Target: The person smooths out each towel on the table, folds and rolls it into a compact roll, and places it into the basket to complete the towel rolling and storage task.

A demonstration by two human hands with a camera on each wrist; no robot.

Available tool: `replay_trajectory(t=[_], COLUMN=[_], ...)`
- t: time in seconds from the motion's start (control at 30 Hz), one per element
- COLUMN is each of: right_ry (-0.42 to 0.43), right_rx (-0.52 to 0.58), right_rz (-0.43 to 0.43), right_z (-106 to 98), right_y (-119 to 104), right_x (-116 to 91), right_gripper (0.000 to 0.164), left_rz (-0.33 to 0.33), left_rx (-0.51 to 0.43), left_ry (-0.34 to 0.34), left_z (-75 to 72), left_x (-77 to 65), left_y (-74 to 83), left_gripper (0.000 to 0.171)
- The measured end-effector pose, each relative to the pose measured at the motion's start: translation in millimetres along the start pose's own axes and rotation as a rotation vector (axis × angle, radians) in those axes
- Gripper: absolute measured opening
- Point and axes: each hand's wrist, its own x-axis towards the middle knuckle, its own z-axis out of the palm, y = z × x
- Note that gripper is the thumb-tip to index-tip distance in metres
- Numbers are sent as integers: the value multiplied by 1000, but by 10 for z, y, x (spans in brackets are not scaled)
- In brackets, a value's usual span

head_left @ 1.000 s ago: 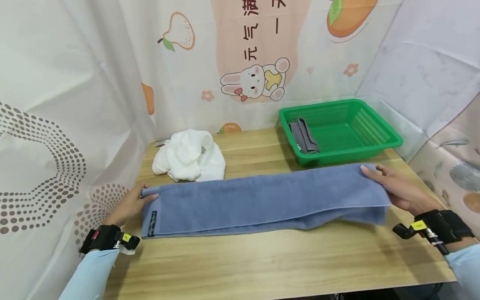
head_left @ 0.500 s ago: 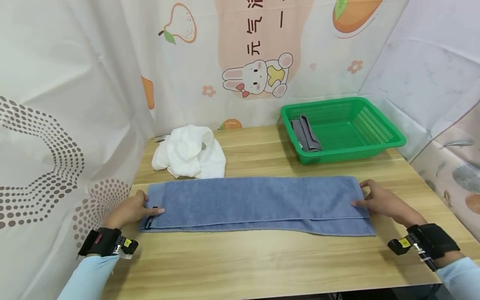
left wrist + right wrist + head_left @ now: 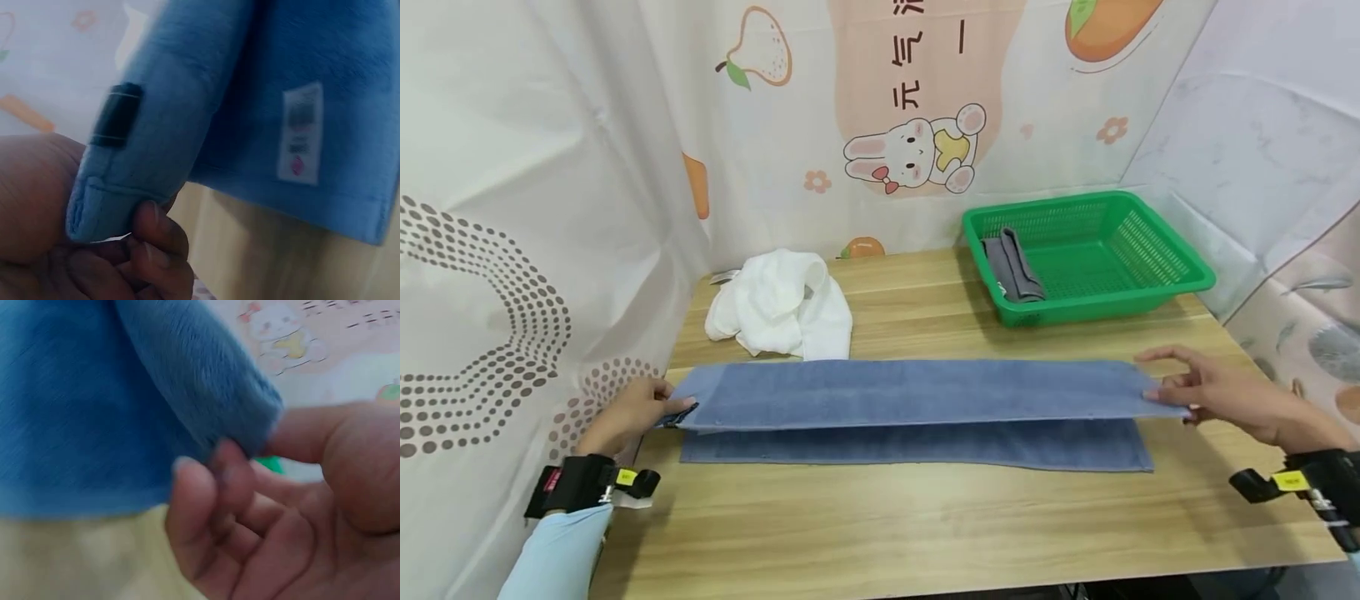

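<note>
A long blue towel (image 3: 917, 396), folded lengthwise, stretches across the wooden table between both hands. Its upper layer is raised off the lower layer (image 3: 917, 446), leaving a dark gap along the front. My left hand (image 3: 634, 410) pinches the left corner of the raised layer, by a dark label (image 3: 117, 115). My right hand (image 3: 1228, 393) pinches the right corner between thumb and fingers. In the left wrist view a white printed tag (image 3: 300, 134) shows on the lower part of the towel.
A crumpled white cloth (image 3: 778, 304) lies at the back left of the table (image 3: 925, 525). The green basket (image 3: 1150, 296) at the back right holds a folded grey cloth (image 3: 1013, 265). Printed curtains stand behind and at both sides.
The towel was lowered flat onto the table. Both hands then shifted outward, and the towel's upper layer is now lifted by its two ends off the lower one.
</note>
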Motion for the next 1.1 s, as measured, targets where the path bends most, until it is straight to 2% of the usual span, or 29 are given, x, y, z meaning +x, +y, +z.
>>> replay_trajectory(t=[0.07,0.13,0.2,0.27,0.37,0.57,0.7,0.77,0.83,1.0,1.1], right_ry=[-67,-80,-28,45,141,266,274,273,267,222,158], right_rx=[-6,-61,-152,-256,-415,-719,-756,-756,-748,-686,-606], right_rz=[16,21,17,12,-1,-140,-199,-233,-275,-367,-401], right_z=[60,160,271,349,408,556,743,845,956,1345,1682], right_y=[82,152,188,192,143,-3,-163,-263,-378,-724,-946], right_x=[-15,8,44,71,108,257,379,452,531,772,924], right_gripper=[38,38,41,43,40,36,31,28,24,14,17], left_rz=[-12,-25,-40,-48,-58,-73,-68,-60,-14,220,328], left_rx=[45,105,157,186,177,143,33,-24,-53,-47,-128], left_ry=[-24,-27,-20,1,17,48,28,12,11,29,-3], left_z=[30,73,120,169,241,327,327,331,346,503,756], left_x=[32,64,95,131,195,301,263,221,180,95,86], left_y=[-5,-22,-41,-54,-68,-100,-11,107,279,875,1224], left_gripper=[44,41,51,74,88,49,43,42,39,41,59])
